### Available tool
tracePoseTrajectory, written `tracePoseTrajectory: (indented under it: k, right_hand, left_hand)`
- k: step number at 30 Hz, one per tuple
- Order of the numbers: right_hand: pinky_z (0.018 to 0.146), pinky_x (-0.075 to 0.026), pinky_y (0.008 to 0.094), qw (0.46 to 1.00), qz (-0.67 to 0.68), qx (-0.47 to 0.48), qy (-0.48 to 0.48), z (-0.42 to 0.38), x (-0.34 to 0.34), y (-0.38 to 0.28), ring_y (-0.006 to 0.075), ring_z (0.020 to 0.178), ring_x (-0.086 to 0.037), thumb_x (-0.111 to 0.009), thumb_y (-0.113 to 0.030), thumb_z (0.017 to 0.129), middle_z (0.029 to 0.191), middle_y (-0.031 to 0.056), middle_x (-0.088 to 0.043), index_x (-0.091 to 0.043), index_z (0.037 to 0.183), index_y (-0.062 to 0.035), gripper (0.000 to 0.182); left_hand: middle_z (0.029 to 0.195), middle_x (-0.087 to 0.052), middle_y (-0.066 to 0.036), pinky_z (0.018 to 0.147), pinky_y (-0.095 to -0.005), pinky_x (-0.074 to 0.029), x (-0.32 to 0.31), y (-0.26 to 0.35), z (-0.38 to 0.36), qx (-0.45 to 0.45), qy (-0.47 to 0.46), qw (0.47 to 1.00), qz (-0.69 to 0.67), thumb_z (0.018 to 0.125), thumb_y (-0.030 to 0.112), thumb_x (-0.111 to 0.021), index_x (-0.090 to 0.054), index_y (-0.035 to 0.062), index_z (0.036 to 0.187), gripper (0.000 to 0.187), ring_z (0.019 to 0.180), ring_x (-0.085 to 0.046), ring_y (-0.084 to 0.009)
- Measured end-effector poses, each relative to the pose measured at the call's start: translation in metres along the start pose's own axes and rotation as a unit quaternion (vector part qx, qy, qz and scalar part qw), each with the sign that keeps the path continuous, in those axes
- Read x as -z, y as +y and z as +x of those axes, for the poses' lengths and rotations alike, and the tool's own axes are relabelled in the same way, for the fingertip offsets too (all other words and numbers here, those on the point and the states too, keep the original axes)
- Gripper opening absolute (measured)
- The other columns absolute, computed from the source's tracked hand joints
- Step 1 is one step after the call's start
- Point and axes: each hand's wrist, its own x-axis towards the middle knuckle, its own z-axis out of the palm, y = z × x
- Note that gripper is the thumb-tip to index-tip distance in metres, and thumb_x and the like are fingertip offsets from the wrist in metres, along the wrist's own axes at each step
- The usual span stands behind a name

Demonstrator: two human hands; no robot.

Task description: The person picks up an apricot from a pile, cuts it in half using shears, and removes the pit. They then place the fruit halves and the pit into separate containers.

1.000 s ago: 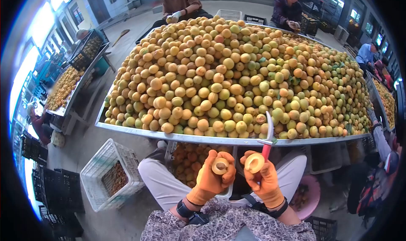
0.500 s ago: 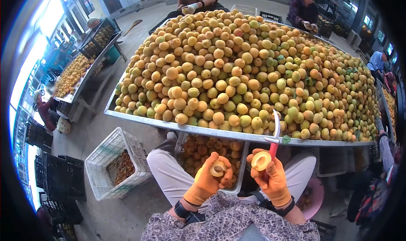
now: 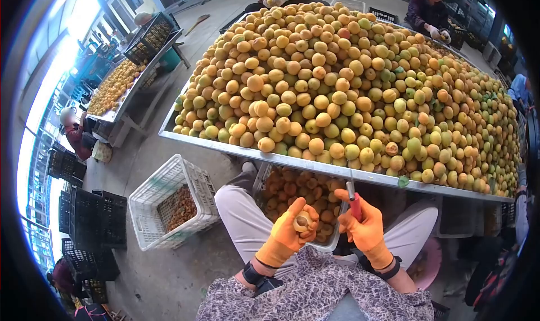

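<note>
Gloved in orange, my left hand (image 3: 284,236) is closed around an apricot half (image 3: 302,222), whose cut face is up with a brown pit in it. My right hand (image 3: 367,234), in a matching glove, grips the red handle of a knife (image 3: 355,207); its blade points away from me towards the table edge, seen nearly edge-on. Below both hands, between my knees, a light crate (image 3: 339,225) holds many apricot halves (image 3: 295,189). A large heap of whole apricots (image 3: 326,90) fills the metal-rimmed table (image 3: 253,154) in front of me.
On the left, a white crate (image 3: 140,214) contains brown pits. Stacked black crates (image 3: 93,220) stand beyond it. A pink basin (image 3: 431,263) sits by my right knee. People (image 3: 428,9) work across the table; another apricot table (image 3: 115,87) is far left.
The apricot half that was in my right hand is gone from it; that hand keeps the knife, now pointing more directly away. My left hand still holds its half. The view has shifted.
</note>
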Motion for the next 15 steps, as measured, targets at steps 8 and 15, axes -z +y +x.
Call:
tracePoseTrajectory:
  k: [8, 15]
  right_hand:
    - [0.07, -0.049, 0.0251, 0.983, -0.095, 0.138, -0.074, 0.001, -0.004, 0.028, 0.0126, 0.08, -0.06, -0.078, -0.002, 0.073, 0.094, 0.0052, -0.063, -0.065, 0.112, -0.0015, 0.042]
    - [0.066, -0.05, 0.0289, 0.937, -0.26, 0.218, -0.078, 0.006, -0.005, 0.02, 0.0201, 0.075, -0.06, -0.079, -0.005, 0.069, 0.09, 0.0087, -0.061, -0.071, 0.106, -0.0068, 0.038]
  left_hand:
    - [0.063, -0.052, -0.003, 0.043, -0.023, -0.034, -0.036, -0.016, -0.003, -0.047, 0.12, 0.991, 0.024, 0.097, 0.05, -0.049, -0.058, 0.0077, 0.077, 0.048, 0.049, -0.046, -0.0119]
    - [0.085, -0.062, -0.004, 0.058, -0.026, -0.048, -0.009, -0.034, 0.008, -0.061, 0.018, 0.997, 0.046, 0.099, 0.053, -0.042, -0.059, 0.0105, 0.096, 0.046, 0.072, -0.061, -0.0142]
